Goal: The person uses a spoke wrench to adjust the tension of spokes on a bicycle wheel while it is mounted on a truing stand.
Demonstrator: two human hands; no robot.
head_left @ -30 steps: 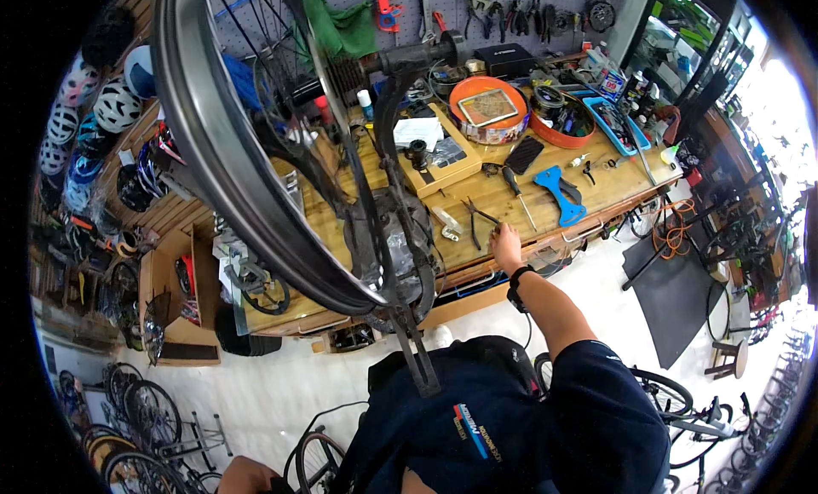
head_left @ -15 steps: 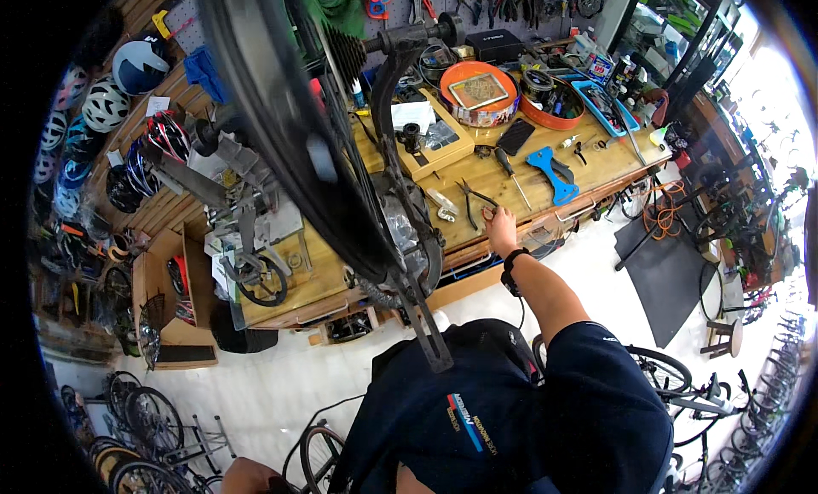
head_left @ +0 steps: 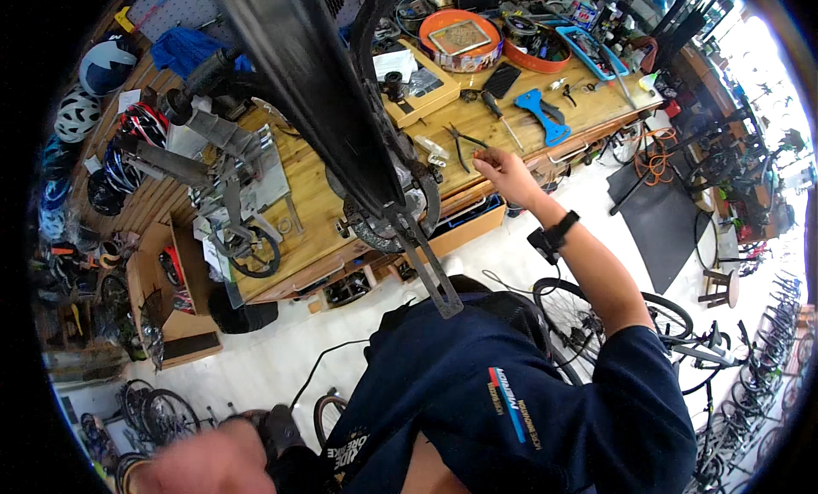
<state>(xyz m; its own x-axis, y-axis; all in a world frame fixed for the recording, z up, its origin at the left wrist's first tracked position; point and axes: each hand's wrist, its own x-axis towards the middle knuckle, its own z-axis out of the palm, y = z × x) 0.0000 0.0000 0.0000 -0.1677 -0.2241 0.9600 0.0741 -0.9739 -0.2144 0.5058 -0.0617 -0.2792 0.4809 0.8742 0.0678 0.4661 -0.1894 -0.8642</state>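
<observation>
The right hand [head_left: 509, 175] is held curled beside the pliers [head_left: 457, 137] on the wooden workbench [head_left: 315, 226] (any grip cannot be told); the left hand [head_left: 204, 460] is blurred, its state indiscernible.

Two hands: one right hand [head_left: 507, 172], one left hand [head_left: 203, 460]. On the one worktop [head_left: 317, 226]: one pair of pliers [head_left: 461, 147], one screwdriver [head_left: 503, 119], one blue tool [head_left: 532, 106], one phone [head_left: 501, 80], two orange tins [head_left: 429, 30] [head_left: 537, 64], one blue tray [head_left: 579, 54]. Elsewhere: one rim [head_left: 302, 77], one stool [head_left: 720, 281], one mat [head_left: 652, 230], one watch [head_left: 558, 230]. Helmets [head_left: 77, 117] and bikes [head_left: 741, 353]: several each, too crowded to count exactly.
</observation>
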